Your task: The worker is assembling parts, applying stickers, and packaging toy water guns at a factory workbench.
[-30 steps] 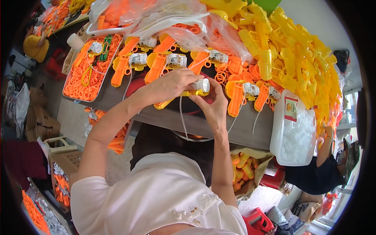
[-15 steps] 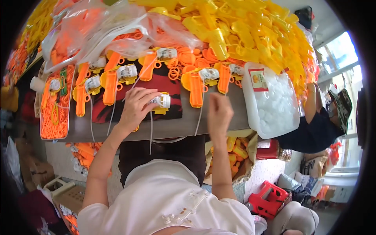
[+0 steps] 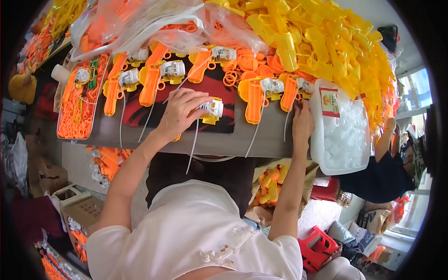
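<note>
My left hand is wrapped over an orange-and-yellow toy body with a white mechanism, low over the dark red-and-black cloth. The palm hides most of it, and a pale cord hangs below. Farther right, my right hand has its fingers bent together beside the last toy body of the row, at the left wall of the white tub. What its fingertips hold, if anything, is hidden. Several similar toy bodies, orange with white mechanisms and trailing cords, lie across the table.
The white tub holds many small translucent pieces. At the left, a tray carries orange parts. Clear plastic bags and a tall heap of yellow parts cover the far side. A paper sack stands below the table edge; another person's arm is at the right.
My right hand has moved right, from beside the toy body with the large orange handle to the last one near the tub. My left hand keeps its hold. The whole view has shifted.
</note>
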`<state>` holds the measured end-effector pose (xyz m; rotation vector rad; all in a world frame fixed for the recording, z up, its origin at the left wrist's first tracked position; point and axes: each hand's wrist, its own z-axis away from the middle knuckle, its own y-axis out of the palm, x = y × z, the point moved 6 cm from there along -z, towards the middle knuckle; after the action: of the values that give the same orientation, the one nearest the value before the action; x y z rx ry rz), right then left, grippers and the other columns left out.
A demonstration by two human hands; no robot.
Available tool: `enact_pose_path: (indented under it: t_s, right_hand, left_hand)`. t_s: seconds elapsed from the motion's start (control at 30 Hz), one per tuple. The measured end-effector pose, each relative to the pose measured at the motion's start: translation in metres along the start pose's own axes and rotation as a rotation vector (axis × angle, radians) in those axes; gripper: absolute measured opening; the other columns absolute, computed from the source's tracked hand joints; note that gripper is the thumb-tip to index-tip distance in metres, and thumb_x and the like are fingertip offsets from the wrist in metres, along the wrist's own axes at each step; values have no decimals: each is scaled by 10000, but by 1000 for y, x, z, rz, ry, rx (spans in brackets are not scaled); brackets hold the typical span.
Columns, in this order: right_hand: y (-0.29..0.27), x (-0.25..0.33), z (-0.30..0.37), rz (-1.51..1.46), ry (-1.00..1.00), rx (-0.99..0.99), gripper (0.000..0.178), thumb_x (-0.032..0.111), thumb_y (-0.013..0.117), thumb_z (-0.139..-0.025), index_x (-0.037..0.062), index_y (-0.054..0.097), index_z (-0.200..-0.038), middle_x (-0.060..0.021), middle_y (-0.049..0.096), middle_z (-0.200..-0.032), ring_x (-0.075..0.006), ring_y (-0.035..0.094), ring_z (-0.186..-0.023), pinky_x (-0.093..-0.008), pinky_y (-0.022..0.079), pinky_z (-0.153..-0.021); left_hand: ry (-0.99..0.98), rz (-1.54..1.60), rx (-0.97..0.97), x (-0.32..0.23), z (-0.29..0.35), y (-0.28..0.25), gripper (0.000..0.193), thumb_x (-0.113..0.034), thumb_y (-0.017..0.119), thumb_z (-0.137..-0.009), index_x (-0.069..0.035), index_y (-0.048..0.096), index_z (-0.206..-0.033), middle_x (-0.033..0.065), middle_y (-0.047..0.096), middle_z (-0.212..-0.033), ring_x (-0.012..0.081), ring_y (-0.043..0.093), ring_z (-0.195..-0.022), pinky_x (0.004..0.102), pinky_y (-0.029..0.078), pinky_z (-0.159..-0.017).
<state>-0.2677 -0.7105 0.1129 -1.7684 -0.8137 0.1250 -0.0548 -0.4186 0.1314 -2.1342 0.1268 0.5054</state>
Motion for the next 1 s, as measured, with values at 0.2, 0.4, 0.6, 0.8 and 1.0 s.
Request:
enact_pose_path:
  t_s: [0.2,0.4,0.6,0.8,1.0]
  right_hand:
    - [7,-14,11,-143,25,107,165,192,554,-959,32,578,-986,-168,647,-848,-350,621,-780,-423,472,-684]
    - [-26,133,99,-678,-226,323,85,97,598,-922,15,600,-947,-107,622,-802,-223,623,-745,-331,486,-690]
    - [-1,190,135,-299,-642,275,165,109,692,-810,71,589,-932,-71,526,-873,-274,545,-822,-426,449,-691]
    - [4,182,150,-335,-550,162,222,110,732,-774,54,574,-919,-68,557,-944,-270,559,-890,-392,451,-737]
    - [-6,175,153,-592,-431,180,203,25,719,-774,49,593,-931,-73,615,-997,-280,574,-870,-389,455,-770]
  left_hand:
    - [-15,96,-175,0,-10,-5,353,-201,703,-829,-109,648,-1166,16,645,-1148,218,558,-1073,387,363,-964]
    - [-205,98,-420,27,24,-23,138,-105,681,-836,-81,648,-968,49,632,-1030,241,566,-981,381,399,-899]
    - [-184,4,-300,14,18,-26,156,-62,698,-812,-69,648,-960,66,598,-1073,248,554,-1017,373,417,-897]
    - [-196,-122,-160,-5,16,-19,297,-246,779,-729,-109,596,-919,80,491,-1222,272,476,-1143,431,349,-975]
    - [-197,20,-123,10,23,-20,225,-114,720,-723,-98,600,-913,85,527,-1218,293,503,-1133,420,370,-979]
